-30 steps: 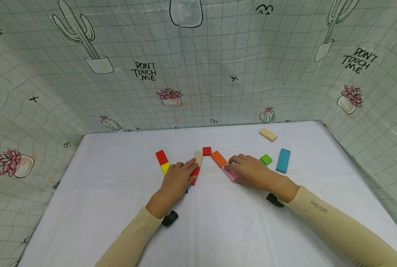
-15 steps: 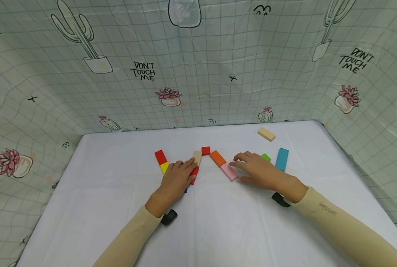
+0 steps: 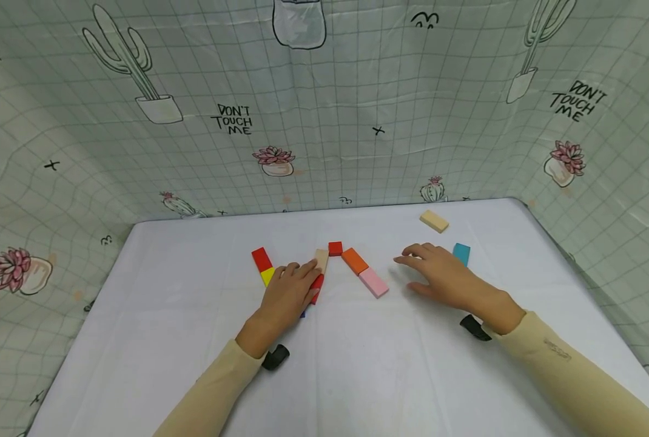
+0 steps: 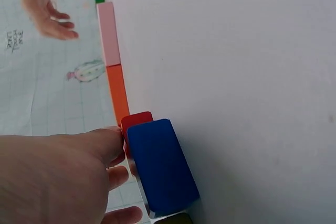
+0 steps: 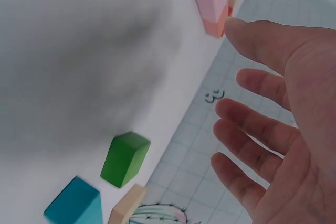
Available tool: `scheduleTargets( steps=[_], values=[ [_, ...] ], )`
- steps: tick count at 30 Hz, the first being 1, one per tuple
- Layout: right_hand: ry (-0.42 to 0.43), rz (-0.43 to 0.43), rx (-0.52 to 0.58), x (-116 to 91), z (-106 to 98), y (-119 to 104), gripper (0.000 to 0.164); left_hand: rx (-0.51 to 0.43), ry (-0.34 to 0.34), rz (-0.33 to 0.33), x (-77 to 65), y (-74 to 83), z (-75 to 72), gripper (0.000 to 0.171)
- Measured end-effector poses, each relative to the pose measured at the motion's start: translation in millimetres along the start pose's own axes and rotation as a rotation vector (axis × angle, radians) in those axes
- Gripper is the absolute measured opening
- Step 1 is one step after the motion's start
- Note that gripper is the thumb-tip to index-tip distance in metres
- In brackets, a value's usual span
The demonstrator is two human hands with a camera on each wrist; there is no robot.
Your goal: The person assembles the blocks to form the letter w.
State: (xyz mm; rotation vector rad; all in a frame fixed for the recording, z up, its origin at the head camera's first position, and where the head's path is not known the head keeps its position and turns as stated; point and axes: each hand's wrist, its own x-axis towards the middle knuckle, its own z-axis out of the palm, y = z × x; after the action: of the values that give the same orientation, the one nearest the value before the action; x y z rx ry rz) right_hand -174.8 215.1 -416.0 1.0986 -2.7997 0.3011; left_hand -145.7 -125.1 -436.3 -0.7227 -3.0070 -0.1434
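Note:
My left hand (image 3: 282,296) rests over the left part of a row of coloured wooden blocks, its fingertips on the beige block (image 3: 321,258) and red block (image 3: 317,285). A blue block (image 4: 163,166) shows close by its thumb in the left wrist view. My right hand (image 3: 447,278) hovers with spread fingers, holding nothing, to the right of the pink block (image 3: 374,283). That block lies end to end with an orange block (image 3: 355,261), near a small red block (image 3: 335,248). The green block (image 5: 126,158) is hidden under the right hand in the head view.
A red block (image 3: 261,259) and yellow block (image 3: 267,276) lie left of the left hand. Beyond the right hand are a teal block (image 3: 461,253) and another beige block (image 3: 434,221). A printed cloth (image 3: 324,152) hangs behind the white table (image 3: 193,255).
The right hand has let go of the pink block and moved right, over the green block, its fingers spreading. The left hand has stayed on its blocks.

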Motion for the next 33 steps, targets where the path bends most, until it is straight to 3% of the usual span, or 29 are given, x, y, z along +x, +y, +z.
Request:
scheduleTargets(
  steps=[7, 18, 33],
  values=[
    [0.051, 0.035, -0.020, -12.8, -5.0, 14.7, 0.052, 0.024, 0.048, 0.030, 1.4, 4.9, 0.8, 0.046],
    [0.057, 0.105, -0.011, -27.0, -2.2, 35.8, 0.052, -0.019, 0.074, -0.011, 16.7, 30.1, -4.9, 0.051],
    [0.051, 0.124, -0.011, -31.8, 2.0, 46.4, 0.052, -0.045, 0.041, -0.060, 37.9, 68.5, -1.3, 0.051]
  ],
)
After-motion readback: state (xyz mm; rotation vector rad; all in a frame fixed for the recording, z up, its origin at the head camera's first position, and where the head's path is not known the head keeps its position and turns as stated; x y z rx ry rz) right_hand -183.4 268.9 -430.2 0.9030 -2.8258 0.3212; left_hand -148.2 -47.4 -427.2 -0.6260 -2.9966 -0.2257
